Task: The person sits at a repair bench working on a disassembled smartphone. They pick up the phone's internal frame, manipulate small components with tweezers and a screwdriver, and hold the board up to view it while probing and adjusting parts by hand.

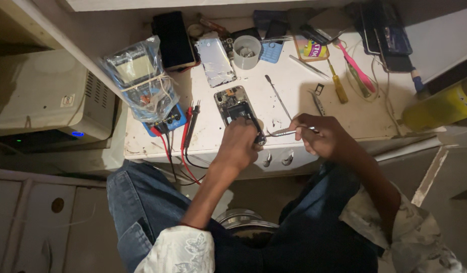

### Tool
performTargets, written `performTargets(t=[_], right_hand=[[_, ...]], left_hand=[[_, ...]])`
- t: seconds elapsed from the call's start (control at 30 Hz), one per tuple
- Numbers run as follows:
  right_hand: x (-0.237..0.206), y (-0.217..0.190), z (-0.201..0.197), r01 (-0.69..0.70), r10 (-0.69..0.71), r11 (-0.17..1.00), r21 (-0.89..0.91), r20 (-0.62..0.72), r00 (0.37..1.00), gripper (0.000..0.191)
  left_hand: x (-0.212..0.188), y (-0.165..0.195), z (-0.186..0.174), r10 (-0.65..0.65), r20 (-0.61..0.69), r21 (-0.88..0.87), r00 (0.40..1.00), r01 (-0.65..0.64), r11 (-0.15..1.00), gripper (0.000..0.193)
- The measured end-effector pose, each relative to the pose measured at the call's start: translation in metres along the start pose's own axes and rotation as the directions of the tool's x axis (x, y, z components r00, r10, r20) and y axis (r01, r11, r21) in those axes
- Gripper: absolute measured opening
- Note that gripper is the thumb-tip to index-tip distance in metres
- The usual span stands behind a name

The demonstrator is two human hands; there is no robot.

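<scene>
An opened phone (234, 107) lies back-off on the white worktop (294, 86), its circuit board showing. My left hand (239, 144) grips the phone's near end and covers that part. My right hand (322, 136) holds metal tweezers (281, 133), whose tips point left toward the phone's lower edge beside my left fingers. The removed silver back cover (215, 61) lies further back on the worktop.
A multimeter wrapped in a plastic bag (142, 81) sits at the left with red and black probes (189, 126). A white cup (246, 51), a dark phone (174, 39), a metal pry tool (277, 96), yellow (337, 83) and pink (357, 64) screwdrivers crowd the back. A yellow bottle (440, 106) stands at the right.
</scene>
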State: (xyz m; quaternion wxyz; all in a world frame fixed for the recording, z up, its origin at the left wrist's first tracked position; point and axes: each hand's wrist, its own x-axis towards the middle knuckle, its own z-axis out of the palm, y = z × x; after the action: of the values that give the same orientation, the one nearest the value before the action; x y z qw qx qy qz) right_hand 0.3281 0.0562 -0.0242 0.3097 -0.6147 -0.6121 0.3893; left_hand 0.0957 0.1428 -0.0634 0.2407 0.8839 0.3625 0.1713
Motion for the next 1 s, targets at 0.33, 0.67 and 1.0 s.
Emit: performTargets(t=[0.33, 0.67, 1.0], right_hand=[[-0.01, -0.013, -0.007, 0.011, -0.04, 0.975, -0.223, -0.127, 0.991, 0.017], [-0.015, 0.003, 0.011, -0.057, 0.05, 0.998, -0.014, -0.309, 0.95, 0.017], [0.069, 0.003, 0.072, 0.261, -0.329, 0.939, -0.224, -0.36, 0.873, 0.027]], left_hand=[[0.006, -0.011, 0.007, 0.061, 0.01, 0.033, 0.998, -0.061, 0.998, 0.026], [0.008, -0.017, 0.012, 0.112, 0.01, 0.064, 0.994, -0.112, 0.992, 0.025], [-0.005, -0.006, 0.032, 0.226, -0.215, 0.179, 0.95, -0.189, 0.966, 0.02]])
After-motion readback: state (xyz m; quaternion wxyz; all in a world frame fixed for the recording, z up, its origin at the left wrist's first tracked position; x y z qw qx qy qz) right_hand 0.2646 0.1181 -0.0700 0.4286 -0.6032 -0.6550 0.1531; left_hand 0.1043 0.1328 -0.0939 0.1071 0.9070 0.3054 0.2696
